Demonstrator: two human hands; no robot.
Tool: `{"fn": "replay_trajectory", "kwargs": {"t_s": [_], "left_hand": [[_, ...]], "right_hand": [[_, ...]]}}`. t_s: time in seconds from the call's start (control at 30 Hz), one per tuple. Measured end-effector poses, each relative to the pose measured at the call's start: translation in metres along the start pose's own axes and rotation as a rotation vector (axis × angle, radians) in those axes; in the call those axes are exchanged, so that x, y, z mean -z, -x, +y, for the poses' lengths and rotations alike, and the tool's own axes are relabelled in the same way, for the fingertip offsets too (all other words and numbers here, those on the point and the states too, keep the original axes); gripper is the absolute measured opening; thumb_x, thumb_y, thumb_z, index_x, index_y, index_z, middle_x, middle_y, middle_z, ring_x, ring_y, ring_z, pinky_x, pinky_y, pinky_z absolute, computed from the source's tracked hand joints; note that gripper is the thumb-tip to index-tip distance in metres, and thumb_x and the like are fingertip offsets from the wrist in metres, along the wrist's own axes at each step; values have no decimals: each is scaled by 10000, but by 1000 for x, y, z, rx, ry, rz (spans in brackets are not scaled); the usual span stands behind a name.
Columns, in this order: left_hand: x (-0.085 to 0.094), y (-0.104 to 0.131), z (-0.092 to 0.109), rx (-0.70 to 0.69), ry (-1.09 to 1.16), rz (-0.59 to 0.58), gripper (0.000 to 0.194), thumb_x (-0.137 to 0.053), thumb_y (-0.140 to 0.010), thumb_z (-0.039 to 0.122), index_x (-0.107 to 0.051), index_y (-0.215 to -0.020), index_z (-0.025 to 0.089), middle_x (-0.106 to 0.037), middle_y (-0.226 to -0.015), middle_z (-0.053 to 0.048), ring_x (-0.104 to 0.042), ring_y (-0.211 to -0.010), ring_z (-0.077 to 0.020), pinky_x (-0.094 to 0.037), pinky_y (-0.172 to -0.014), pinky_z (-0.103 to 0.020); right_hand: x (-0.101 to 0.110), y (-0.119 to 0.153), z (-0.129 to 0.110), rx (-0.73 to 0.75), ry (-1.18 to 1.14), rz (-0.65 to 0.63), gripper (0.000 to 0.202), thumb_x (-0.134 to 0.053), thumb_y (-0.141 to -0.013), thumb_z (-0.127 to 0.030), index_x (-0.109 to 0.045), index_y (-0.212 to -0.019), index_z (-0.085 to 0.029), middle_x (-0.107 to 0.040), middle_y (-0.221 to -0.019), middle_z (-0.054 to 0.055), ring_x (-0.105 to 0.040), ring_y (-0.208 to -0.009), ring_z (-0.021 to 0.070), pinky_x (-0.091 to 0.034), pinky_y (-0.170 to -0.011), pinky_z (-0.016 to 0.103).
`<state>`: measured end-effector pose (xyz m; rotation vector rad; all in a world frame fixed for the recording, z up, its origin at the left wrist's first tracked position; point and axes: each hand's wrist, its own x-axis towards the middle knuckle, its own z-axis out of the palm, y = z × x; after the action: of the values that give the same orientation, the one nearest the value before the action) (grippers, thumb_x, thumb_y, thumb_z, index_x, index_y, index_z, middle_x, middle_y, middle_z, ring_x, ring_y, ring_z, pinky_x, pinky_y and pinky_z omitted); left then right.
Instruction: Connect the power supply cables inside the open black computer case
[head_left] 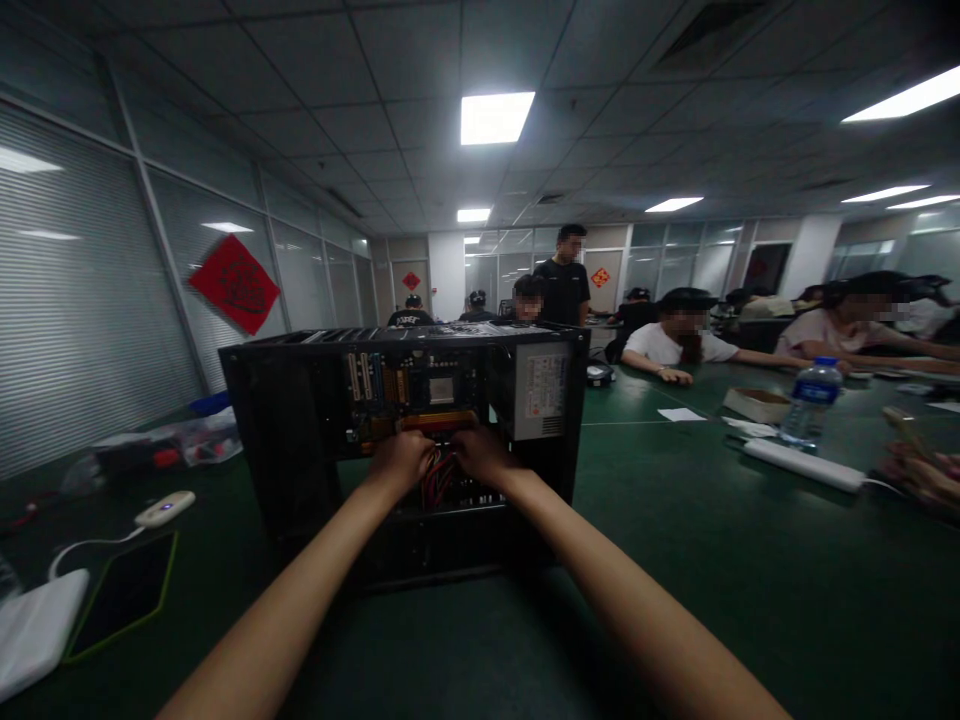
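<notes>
An open black computer case (277,450) lies on the green table, its inside facing me. Both hands reach into it. My left hand (403,458) is at the lower part of the motherboard, its fingers curled beside a bundle of red and dark cables (441,478). On the other side of that bundle my right hand (484,455) has its fingers bent toward the cables. Blur and shadow hide whatever the fingertips touch. A silver power supply (541,390) with a label sits at the case's right, and a square chip (441,390) shows above the hands.
On the left of the table (637,560) are a phone (124,595), a white device (166,508) and plastic bags (206,437). A water bottle (814,400), an open box (757,404) and a white power strip (804,464) stand right. Several people sit beyond.
</notes>
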<state>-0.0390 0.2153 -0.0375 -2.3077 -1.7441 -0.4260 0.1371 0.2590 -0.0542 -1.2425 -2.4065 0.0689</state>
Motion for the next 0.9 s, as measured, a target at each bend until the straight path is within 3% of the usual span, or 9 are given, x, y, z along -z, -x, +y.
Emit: {"fn": "replay_trajectory", "kwargs": {"t_s": [0.47, 0.9], "left_hand": [[3, 2, 5, -12, -17, 2, 279, -485, -923, 242, -762, -961, 238, -720, -992, -60, -678, -907, -204, -444, -687, -273], [1, 0, 3, 9, -29, 7, 262, -516, -909, 274, -762, -995, 252, -731, -1022, -74, -676, -944, -230, -461, -734, -292]], "right_hand": [[4, 2, -3, -6, 32, 15, 318, -487, -873, -135, -754, -1039, -182, -734, -1084, 114, -668, -1044, 225, -459, -865, 284], [0, -3, -2, -30, 36, 13, 279, -519, -859, -148, -757, -1000, -183, -744, -1033, 114, -681, -989, 229, -462, -807, 280]]}}
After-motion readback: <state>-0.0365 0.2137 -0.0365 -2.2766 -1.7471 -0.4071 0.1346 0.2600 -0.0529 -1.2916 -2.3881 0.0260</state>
